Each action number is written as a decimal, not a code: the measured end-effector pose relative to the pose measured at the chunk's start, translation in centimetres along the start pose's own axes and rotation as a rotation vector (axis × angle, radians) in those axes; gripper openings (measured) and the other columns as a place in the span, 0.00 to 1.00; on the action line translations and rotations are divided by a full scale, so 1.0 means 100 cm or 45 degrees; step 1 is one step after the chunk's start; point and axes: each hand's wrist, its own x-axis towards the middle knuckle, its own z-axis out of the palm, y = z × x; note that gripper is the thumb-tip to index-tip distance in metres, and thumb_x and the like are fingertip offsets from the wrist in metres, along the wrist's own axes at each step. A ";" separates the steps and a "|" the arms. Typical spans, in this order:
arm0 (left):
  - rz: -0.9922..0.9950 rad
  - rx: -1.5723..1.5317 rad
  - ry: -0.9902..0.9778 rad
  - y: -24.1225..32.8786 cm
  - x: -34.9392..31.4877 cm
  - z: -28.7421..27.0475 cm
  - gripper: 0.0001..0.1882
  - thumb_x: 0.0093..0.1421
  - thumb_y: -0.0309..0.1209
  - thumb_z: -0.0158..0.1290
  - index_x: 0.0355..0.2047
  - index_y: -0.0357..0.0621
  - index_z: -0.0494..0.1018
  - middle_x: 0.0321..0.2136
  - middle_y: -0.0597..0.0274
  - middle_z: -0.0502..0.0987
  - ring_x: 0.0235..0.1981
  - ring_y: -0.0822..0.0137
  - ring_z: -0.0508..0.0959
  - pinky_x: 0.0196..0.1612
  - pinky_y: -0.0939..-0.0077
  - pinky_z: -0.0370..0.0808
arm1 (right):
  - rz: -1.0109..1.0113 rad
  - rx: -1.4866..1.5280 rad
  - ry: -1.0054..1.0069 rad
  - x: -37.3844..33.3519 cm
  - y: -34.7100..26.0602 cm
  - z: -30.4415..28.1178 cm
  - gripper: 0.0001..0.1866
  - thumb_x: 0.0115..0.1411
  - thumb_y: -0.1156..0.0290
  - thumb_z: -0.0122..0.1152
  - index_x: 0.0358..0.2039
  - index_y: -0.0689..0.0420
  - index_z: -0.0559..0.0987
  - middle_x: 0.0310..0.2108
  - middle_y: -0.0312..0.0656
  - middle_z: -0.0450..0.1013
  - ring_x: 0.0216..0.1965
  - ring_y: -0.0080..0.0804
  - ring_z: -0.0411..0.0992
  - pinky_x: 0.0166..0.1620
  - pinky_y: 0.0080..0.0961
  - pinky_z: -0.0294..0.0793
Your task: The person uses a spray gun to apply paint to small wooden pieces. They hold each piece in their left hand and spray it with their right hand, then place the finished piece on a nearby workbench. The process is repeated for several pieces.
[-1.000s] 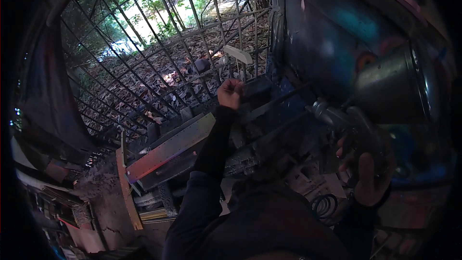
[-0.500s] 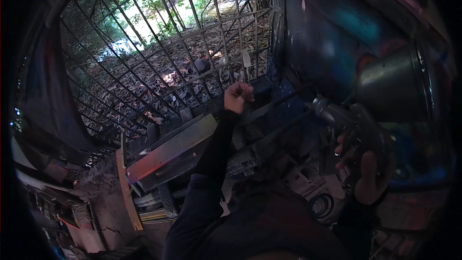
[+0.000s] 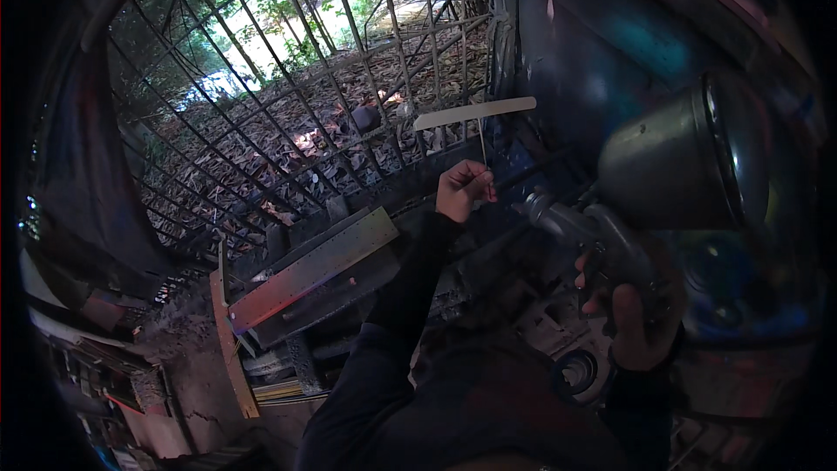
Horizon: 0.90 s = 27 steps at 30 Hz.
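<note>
At one o'clock, a pale, flat, round-ended strip [image 3: 475, 112] sits crosswise on a thin, pale stick [image 3: 483, 148], which the left hand [image 3: 465, 190] pinches near its lower end. At four o'clock, the right hand [image 3: 635, 331] wraps around a grey metal spray gun [image 3: 602, 231]; its dark, cylindrical cup [image 3: 667, 161] sits toward three. A long, flat, perforated orange-and-tan plank [image 3: 314, 270] lies at eight o'clock, and a dark metal-bar grate [image 3: 343, 2] stands at eleven.
</note>
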 end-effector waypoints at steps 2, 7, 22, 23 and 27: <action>-0.001 0.006 -0.005 0.002 0.000 0.001 0.04 0.57 0.26 0.53 0.29 0.40 0.70 0.21 0.64 0.75 0.21 0.75 0.74 0.25 0.83 0.69 | -0.038 -0.033 -0.034 0.000 0.004 0.001 0.23 0.54 0.67 0.55 0.48 0.69 0.70 0.29 0.47 0.75 0.28 0.30 0.74 0.32 0.23 0.72; 0.030 -0.032 -0.006 0.004 -0.001 0.000 0.03 0.57 0.25 0.53 0.29 0.40 0.70 0.21 0.63 0.75 0.21 0.74 0.74 0.25 0.82 0.69 | 0.022 -0.028 0.022 -0.004 0.005 0.004 0.23 0.54 0.70 0.56 0.48 0.69 0.70 0.29 0.46 0.74 0.27 0.29 0.73 0.32 0.24 0.72; 0.073 -0.012 -0.009 0.013 -0.008 -0.038 0.03 0.58 0.25 0.50 0.30 0.39 0.69 0.22 0.60 0.74 0.21 0.69 0.75 0.27 0.76 0.75 | 0.289 0.033 0.604 -0.012 0.029 -0.041 0.16 0.63 0.64 0.48 0.46 0.63 0.69 0.32 0.41 0.74 0.26 0.21 0.71 0.23 0.15 0.68; 0.087 -0.006 0.004 0.013 -0.009 -0.041 0.03 0.58 0.25 0.51 0.30 0.39 0.69 0.22 0.60 0.74 0.22 0.69 0.76 0.28 0.76 0.75 | 0.312 0.049 0.614 -0.013 0.030 -0.045 0.16 0.64 0.64 0.47 0.46 0.63 0.69 0.32 0.42 0.74 0.27 0.22 0.71 0.23 0.15 0.69; 0.115 0.072 0.080 0.016 -0.011 -0.054 0.03 0.58 0.24 0.51 0.31 0.38 0.70 0.22 0.60 0.75 0.23 0.69 0.77 0.29 0.76 0.75 | 0.386 0.044 0.538 -0.023 0.041 -0.061 0.17 0.65 0.63 0.46 0.44 0.64 0.70 0.34 0.43 0.74 0.27 0.23 0.72 0.23 0.15 0.69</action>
